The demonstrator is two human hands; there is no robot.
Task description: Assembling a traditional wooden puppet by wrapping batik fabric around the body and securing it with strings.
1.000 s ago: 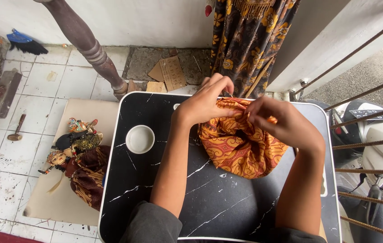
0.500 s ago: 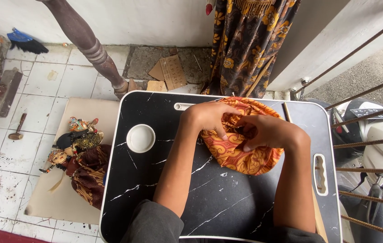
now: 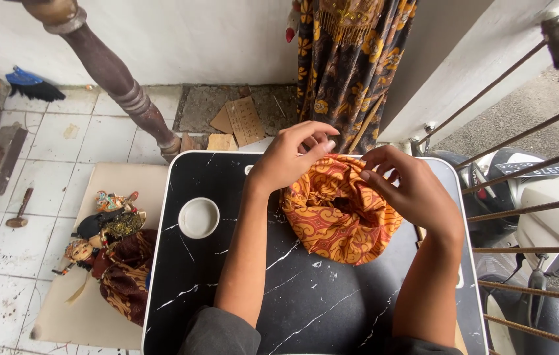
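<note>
- A puppet [image 3: 105, 246] in dark patterned dress lies on a board on the floor, left of the worktop [image 3: 305, 309].
- A white round dish [image 3: 199, 217] sits near the worktop's left edge; an elbow swing could knock it off.
- The left hand [image 3: 289, 158] pinches the far rim of the orange patterned cloth bundle [image 3: 338, 213], mid-worktop.
- The right hand [image 3: 411, 190], fingers curled, grips the bundle's right fold; uneven pulling could spill the gathers loose.

Two bare forearms run up from the near edge of the black marble-patterned tray table [image 3: 305, 309]. Dark grey sleeves are pushed up above both elbows. The left hand [image 3: 289, 158] and right hand [image 3: 411, 190] wear no gloves, rings or watch.
</note>
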